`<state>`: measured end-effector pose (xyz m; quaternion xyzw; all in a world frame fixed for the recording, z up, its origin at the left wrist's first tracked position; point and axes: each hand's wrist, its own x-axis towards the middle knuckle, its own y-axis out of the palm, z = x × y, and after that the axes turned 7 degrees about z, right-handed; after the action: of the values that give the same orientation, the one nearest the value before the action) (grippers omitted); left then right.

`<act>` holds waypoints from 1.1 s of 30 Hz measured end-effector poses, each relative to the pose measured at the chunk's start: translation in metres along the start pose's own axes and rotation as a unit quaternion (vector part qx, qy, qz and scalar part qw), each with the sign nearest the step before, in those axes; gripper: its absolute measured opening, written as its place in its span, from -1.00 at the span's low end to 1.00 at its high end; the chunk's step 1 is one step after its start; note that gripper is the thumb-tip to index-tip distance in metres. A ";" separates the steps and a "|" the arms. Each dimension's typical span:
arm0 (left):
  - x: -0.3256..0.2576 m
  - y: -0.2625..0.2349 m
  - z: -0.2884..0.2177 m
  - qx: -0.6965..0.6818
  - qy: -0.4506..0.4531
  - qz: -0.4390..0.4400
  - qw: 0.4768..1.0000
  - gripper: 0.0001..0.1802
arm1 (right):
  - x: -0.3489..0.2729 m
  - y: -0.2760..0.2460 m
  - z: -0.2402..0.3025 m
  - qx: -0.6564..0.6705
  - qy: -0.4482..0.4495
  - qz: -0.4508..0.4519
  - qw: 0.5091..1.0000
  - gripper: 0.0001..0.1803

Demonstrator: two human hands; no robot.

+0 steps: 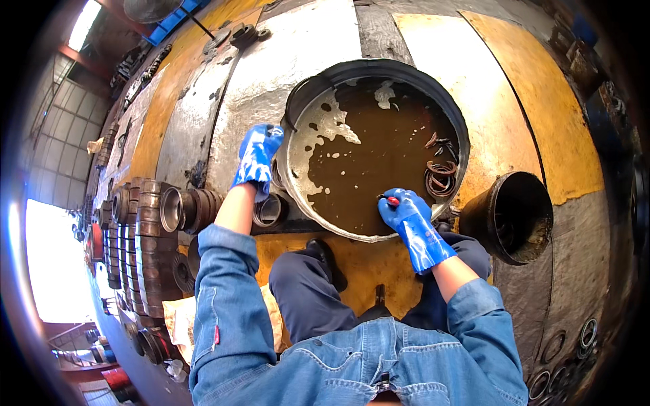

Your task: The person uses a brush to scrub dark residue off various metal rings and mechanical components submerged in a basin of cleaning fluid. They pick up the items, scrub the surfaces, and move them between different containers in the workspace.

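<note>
Denim jacket [372,348] bears a red sleeve tag [217,335]; fingers of the right hand [408,215] grip a red object [393,201] above the tub [379,65]; the left hand's [259,152] curl, any grip unclear.

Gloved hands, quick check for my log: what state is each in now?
Left hand: closed; anything inside can't be told.
Right hand: closed, holding a small red object.

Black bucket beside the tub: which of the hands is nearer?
Right. The right hand is over the tub's near side, left of the black bucket; the left hand is farther off, by the tub's left rim.
</note>
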<state>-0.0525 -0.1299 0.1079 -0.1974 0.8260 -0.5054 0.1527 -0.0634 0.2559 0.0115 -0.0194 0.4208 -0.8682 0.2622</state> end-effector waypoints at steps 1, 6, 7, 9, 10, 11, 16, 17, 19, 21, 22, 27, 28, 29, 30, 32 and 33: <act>0.017 -0.002 -0.007 0.036 -0.035 0.027 0.998 -0.50 | 0.002 -0.007 0.007 -0.010 -0.007 0.011 1.000 -0.72; 0.095 0.033 -0.023 0.136 -0.009 -0.074 0.988 -0.43 | 0.015 -0.035 0.024 -0.032 -0.025 0.042 0.998 -0.73; 0.109 0.039 -0.032 0.139 -0.018 -0.054 0.989 -0.46 | 0.019 -0.032 0.017 0.010 -0.010 0.058 0.998 -0.73; 0.135 0.053 -0.034 0.169 -0.035 -0.049 0.984 -0.54 | 0.022 -0.028 0.022 0.007 -0.012 0.072 0.997 -0.74; 0.145 0.060 -0.032 0.197 -0.046 -0.035 0.979 -0.58 | 0.024 -0.030 0.027 -0.001 -0.038 0.076 0.996 -0.74; 0.151 0.067 -0.029 0.207 -0.077 -0.037 0.975 -0.61 | 0.023 -0.028 0.033 0.033 -0.035 0.080 0.996 -0.75; 0.144 0.066 -0.053 0.367 -0.085 -0.059 0.924 -0.81 | 0.032 -0.033 0.034 0.035 -0.049 0.081 0.995 -0.77; 0.144 0.063 -0.056 0.358 -0.079 -0.038 0.930 -0.78 | 0.032 -0.031 0.033 0.029 -0.052 0.083 0.995 -0.77; 0.140 0.046 -0.067 0.342 -0.067 0.000 0.937 -0.71 | 0.032 -0.034 0.037 0.023 -0.036 0.093 0.995 -0.77; 0.110 0.029 -0.072 0.240 0.053 -0.037 0.969 -0.70 | 0.033 -0.035 0.039 0.012 -0.023 0.116 0.993 -0.75; 0.087 0.020 -0.085 0.177 0.119 -0.047 0.976 -0.69 | 0.037 -0.037 0.038 0.002 0.005 0.145 0.989 -0.74; 0.029 -0.001 -0.087 -0.350 -0.005 0.112 0.930 -0.71 | 0.046 -0.030 0.022 -0.051 0.017 0.141 0.989 -0.70; 0.020 0.001 -0.072 -0.438 0.005 0.126 0.890 -0.71 | 0.048 -0.032 0.024 -0.064 0.025 0.156 0.985 -0.69; 0.010 0.004 -0.058 -0.497 -0.006 0.139 0.856 -0.70 | 0.049 -0.037 0.026 -0.055 0.047 0.171 0.983 -0.69; -0.002 0.015 -0.054 -0.559 -0.015 0.155 0.815 -0.69 | 0.052 -0.042 0.023 -0.050 0.075 0.185 0.979 -0.68; -0.028 0.035 -0.058 -0.587 -0.034 0.178 0.789 -0.67 | 0.059 -0.045 0.013 -0.054 0.100 0.178 0.978 -0.65; -0.043 0.045 -0.058 -0.594 -0.038 0.181 0.783 -0.66 | 0.061 -0.045 0.009 -0.048 0.107 0.165 0.979 -0.64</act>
<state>-0.0490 -0.0464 0.0954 -0.1145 0.9769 0.1302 0.1250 -0.1336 0.2429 0.0391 0.1311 0.4849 -0.7890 0.3538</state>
